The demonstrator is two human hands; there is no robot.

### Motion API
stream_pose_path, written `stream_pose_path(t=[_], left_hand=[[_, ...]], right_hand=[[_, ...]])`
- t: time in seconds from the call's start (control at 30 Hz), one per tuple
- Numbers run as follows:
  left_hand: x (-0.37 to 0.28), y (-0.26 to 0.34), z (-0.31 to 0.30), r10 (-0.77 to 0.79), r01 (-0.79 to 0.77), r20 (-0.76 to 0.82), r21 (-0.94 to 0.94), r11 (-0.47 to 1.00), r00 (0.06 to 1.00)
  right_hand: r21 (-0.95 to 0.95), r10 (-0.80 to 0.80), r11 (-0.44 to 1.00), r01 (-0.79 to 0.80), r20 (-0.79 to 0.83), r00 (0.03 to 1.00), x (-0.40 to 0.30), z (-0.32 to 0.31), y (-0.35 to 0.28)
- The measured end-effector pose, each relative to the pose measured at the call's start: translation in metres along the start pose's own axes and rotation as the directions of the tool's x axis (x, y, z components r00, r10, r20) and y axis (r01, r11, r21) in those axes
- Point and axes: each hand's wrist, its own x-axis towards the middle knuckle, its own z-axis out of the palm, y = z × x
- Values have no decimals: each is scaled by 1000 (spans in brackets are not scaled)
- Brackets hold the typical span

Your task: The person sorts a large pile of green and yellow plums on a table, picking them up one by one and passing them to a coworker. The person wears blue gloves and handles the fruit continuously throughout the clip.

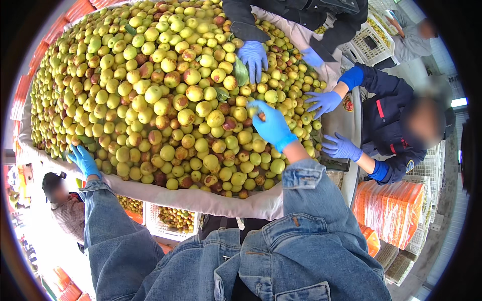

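Observation:
A wide heap of green and reddish-brown jujube fruits (169, 113) fills a cloth-lined sorting table in front of me. On the left, my left hand (84, 161), in a light blue glove, rests at the heap's near edge with its fingertips against the fruits. My right hand (272, 122), gloved alike, is over the right part of the heap with its fingers curled. A reddish-brown fruit (261, 117) shows at those fingers; whether they grip it, I cannot tell. Green leaves (241, 71) lie among the fruits beyond my right hand.
A co-worker's purple-gloved hand (254, 60) lies on the heap beyond mine; another co-worker's hands (325, 102) are at its right edge. Pale cloth (196, 195) borders the near side. A white crate (171, 222) of fruits stands below, orange crates (389, 210) at right.

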Motion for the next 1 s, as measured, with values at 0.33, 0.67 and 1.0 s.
stream_pose_path(t=[0.33, 0.67, 1.0], left_hand=[[1, 2, -2, 3, -3, 1, 2, 1000, 1000], [2, -5, -2, 37, -37, -10, 29, 999, 999], [2, 8, 0, -44, 41, -32, -75, 996, 999]], right_hand=[[-580, -244, 794, 183, -29, 969, 76, 53, -30], [-22, 87, 995, -102, -362, 928, 111, 26, 3], [702, 250, 692, -167, -16, 968, -2, -23, 0]])
